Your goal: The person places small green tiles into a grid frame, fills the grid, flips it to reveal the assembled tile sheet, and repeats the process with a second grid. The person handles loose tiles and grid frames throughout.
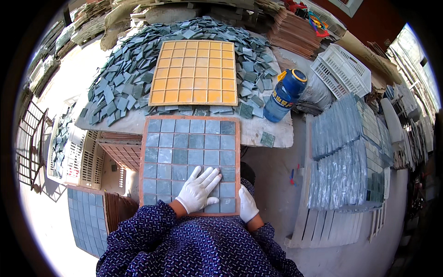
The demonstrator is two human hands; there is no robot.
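Before me is a reddish-brown grid tray (pixel 142 138) filled with rows of grey-green square stone tiles (pixel 182 125). My left hand (pixel 196 193), in a white glove, lies flat on the tiles near the tray's lower middle, fingers stretched and thumb apart. Also gloved in white, my right hand (pixel 248 205) holds the tray's right edge near its lower corner; part of its fingers is hidden. Beyond the tray's far edge, a yellow grid mould (pixel 194 74) with vacant square cells lies on a heap of loose tiles (pixel 120 87).
A blue bottle (pixel 284 97) stands at the right of the worktable (pixel 277 134). Wrapped tile stacks (pixel 337 161) rest on a pallet at right, below white crates (pixel 341 69). Filled trays (pixel 87 219) are stacked at lower left, near a cream crate (pixel 87 159).
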